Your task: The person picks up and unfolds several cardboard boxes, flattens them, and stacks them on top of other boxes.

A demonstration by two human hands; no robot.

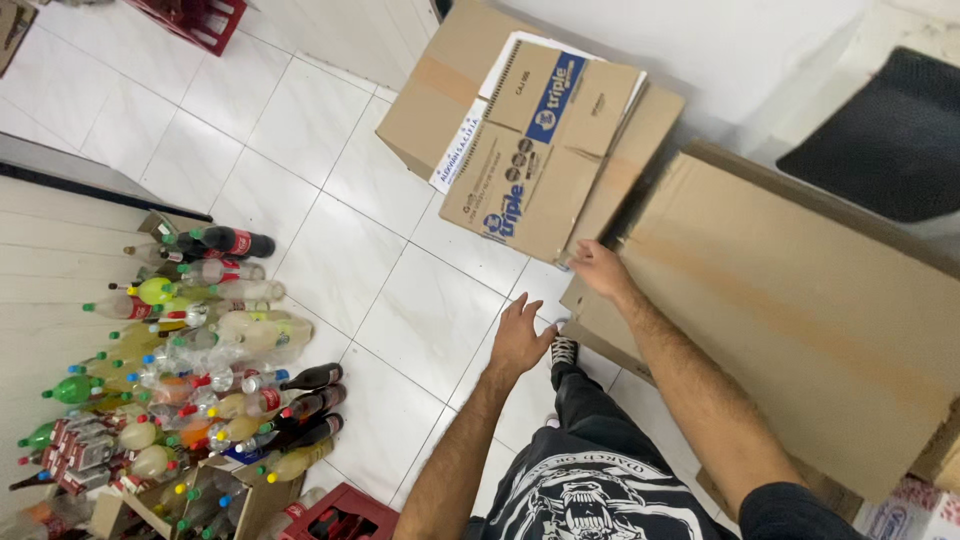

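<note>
My right hand (598, 268) grips the corner of a large flattened brown cardboard sheet (800, 310) that leans at the right. My left hand (520, 338) hangs in the air just left of that corner, fingers spread, holding nothing. Beyond the hands lie folded cardboard boxes (530, 130) stacked flat on the white tiled floor, the top one brown with blue print. My shoe (565, 350) and dark trouser leg show below the hands.
Several plastic drink bottles (200, 370) of many colours stand crowded at the left beside a wall. Red crates sit at the bottom (335, 515) and the top left (200, 20). A dark mat (890, 130) lies at the top right.
</note>
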